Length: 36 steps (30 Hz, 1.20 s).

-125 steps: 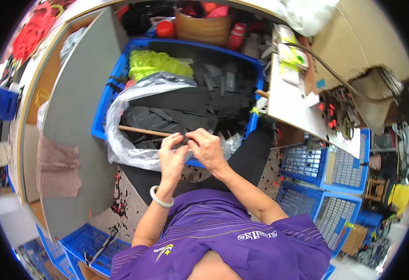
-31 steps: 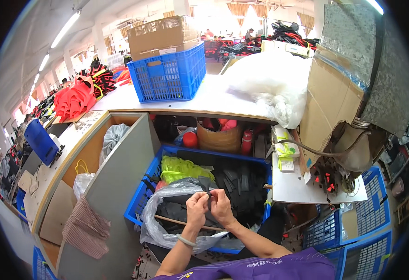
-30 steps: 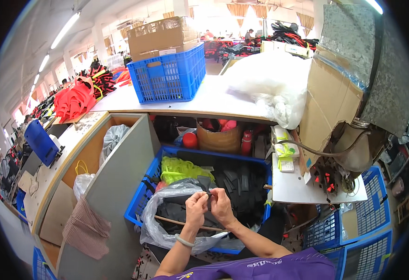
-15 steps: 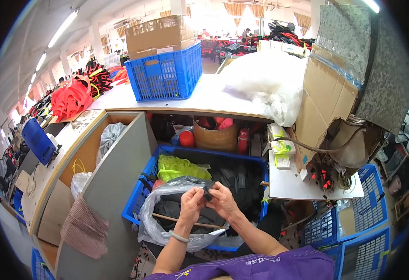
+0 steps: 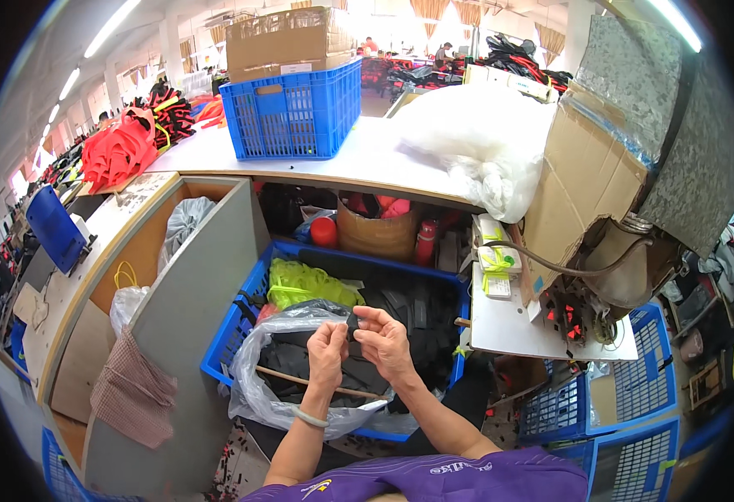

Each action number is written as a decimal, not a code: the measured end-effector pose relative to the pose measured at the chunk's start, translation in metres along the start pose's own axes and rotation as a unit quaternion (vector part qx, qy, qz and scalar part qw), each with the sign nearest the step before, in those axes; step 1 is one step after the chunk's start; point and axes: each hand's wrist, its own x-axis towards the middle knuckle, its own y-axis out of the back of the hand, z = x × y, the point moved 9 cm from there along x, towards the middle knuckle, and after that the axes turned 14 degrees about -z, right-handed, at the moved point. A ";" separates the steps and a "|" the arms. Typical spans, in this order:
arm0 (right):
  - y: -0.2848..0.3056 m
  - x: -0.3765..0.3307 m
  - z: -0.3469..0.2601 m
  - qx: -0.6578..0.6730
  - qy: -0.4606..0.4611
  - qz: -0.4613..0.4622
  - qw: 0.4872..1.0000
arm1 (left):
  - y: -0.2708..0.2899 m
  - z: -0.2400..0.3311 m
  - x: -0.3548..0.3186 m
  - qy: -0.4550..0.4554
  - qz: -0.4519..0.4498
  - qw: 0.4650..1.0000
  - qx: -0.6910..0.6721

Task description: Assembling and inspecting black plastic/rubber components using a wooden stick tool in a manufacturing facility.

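My left hand (image 5: 327, 351) and my right hand (image 5: 386, 341) meet in front of me and pinch a small black flat piece (image 5: 353, 325) between their fingertips. A pale bangle sits on my left wrist. Below my hands stands a blue crate (image 5: 225, 347) full of black pieces, with a clear plastic bag (image 5: 258, 402) spilling over its front edge. A thin wooden stick (image 5: 300, 381) lies across the bag. A bundle of yellow-green material (image 5: 304, 284) rests in the crate's far left corner.
A grey panel (image 5: 174, 326) stands left of the crate. To the right a white shelf (image 5: 509, 322) and a machine under cardboard (image 5: 589, 192). Behind, a white table (image 5: 342, 159) bears a blue basket (image 5: 292, 113) and a white bag (image 5: 480, 138). Blue crates (image 5: 610, 402) lower right.
Four seconds ago the view looked straight down into the crate; it has since tilted up to show the table. Both hands stay together on the small black piece.
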 end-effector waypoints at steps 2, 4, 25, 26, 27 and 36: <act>-0.004 -0.003 -0.003 -0.018 0.000 0.001 1.000 | 0.000 0.006 -0.005 -0.003 0.016 0.998 0.059; -0.011 -0.006 -0.014 -0.211 0.018 0.021 0.977 | -0.004 0.013 -0.009 0.001 0.027 0.997 0.076; -0.015 -0.007 0.015 0.120 -0.075 -0.007 0.990 | -0.006 0.032 -0.026 -0.007 0.034 0.998 0.052; -0.012 -0.009 0.018 0.118 -0.075 -0.007 0.990 | -0.006 0.030 -0.027 -0.008 0.034 0.998 0.050; -0.014 -0.012 0.024 0.165 -0.086 -0.016 0.982 | -0.006 0.029 -0.028 -0.010 0.029 0.997 0.068; -0.024 -0.022 0.012 0.142 -0.126 -0.107 0.976 | -0.029 0.020 -0.039 0.069 -0.071 0.995 -0.013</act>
